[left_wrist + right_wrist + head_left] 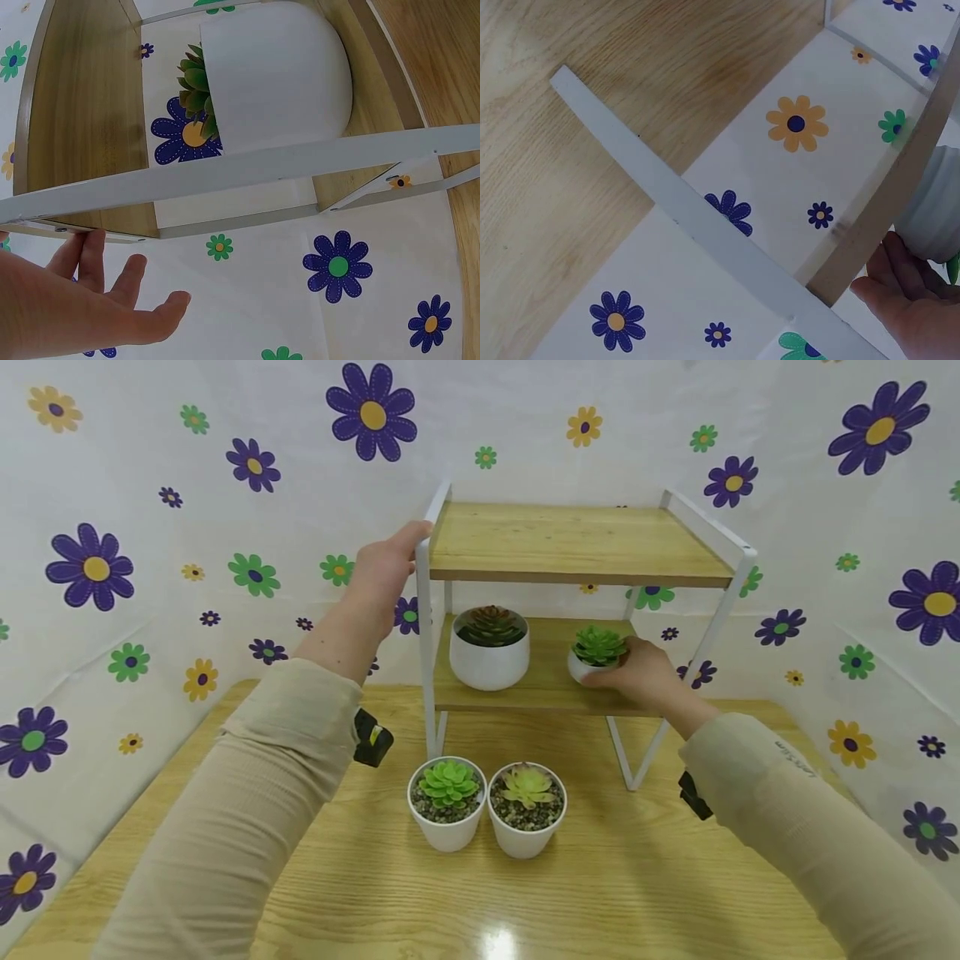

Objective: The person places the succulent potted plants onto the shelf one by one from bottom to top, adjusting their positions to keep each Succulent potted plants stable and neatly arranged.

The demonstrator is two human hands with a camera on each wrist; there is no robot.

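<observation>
On the lower shelf (551, 689), right hand (645, 677) is curling its fingers round a small white ribbed pot (588, 667) of bright green succulent; left hand (386, 568), fingers straight, is touching the rack (423, 635) corner.

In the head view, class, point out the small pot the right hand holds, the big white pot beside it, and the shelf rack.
small pot (579, 667), head view, its white side below the leaves
big white pot (489, 664), head view, front wall
shelf rack (573, 537), head view, top board
</observation>
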